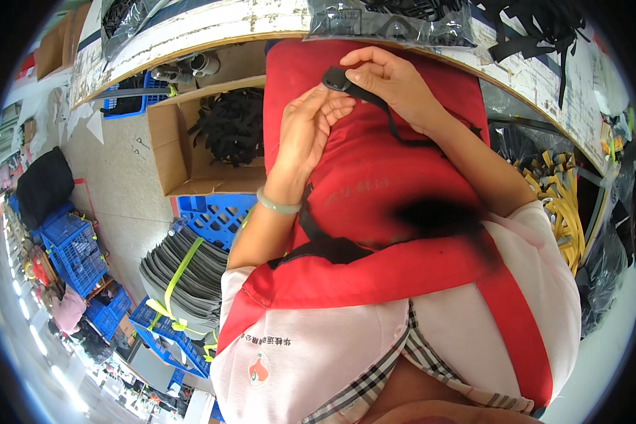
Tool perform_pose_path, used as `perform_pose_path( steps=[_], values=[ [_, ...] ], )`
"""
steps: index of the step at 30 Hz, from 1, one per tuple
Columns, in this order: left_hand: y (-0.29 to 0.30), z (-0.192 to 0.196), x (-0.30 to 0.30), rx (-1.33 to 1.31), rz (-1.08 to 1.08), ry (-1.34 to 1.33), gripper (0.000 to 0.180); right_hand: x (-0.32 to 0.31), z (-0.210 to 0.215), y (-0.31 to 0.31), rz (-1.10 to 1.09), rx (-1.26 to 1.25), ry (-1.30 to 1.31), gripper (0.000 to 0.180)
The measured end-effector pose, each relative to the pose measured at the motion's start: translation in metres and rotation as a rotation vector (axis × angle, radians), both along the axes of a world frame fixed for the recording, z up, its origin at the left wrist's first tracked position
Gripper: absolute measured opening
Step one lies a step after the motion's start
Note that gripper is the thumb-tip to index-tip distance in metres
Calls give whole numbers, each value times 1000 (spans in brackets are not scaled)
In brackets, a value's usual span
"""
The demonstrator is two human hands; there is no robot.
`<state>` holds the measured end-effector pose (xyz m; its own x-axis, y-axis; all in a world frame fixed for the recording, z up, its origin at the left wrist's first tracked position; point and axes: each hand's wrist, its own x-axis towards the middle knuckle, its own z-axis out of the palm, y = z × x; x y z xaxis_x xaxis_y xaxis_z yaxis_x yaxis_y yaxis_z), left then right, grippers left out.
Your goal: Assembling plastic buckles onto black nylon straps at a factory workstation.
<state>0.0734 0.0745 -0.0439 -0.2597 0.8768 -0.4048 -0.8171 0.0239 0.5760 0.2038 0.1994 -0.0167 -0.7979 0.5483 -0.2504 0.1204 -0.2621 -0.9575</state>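
A small black plastic buckle (336, 78) is held up above the red apron on my lap. My left hand (309, 124) pinches its near edge between thumb and index finger, the other fingers curled loosely below. A black webbing strap (374, 101) runs from the buckle, and my right hand (396, 86) grips it with the thumb on top and fingers bent behind. The strap's tail hangs below my right palm across the red apron (374, 177). Whether the strap is threaded fully through the buckle is too small to tell.
A worn white workbench (261, 27) curves across the front, bearing clear plastic bags (396, 28) and black straps (537, 28). At left stand a cardboard box (168, 148) of black strap pieces and a blue crate (215, 212) by stacked grey sheets (184, 275). Yellow-grey straps (558, 198) hang at right.
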Motion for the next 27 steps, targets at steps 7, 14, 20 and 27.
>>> perform_pose_path(
  steps=[7,14,20,27],
  values=[
    [-4,-4,3,8,95,88,23,-1,3,-2,100,201,-16,19],
    [3,16,5,2,182,232,20,3,35,-20,-45,688,294,14],
    [3,13,7,-24,192,489,18,10,27,-8,18,92,-157,15],
    [-1,13,8,92,202,899,17,2,20,-9,-76,-36,-76,21]
  ],
)
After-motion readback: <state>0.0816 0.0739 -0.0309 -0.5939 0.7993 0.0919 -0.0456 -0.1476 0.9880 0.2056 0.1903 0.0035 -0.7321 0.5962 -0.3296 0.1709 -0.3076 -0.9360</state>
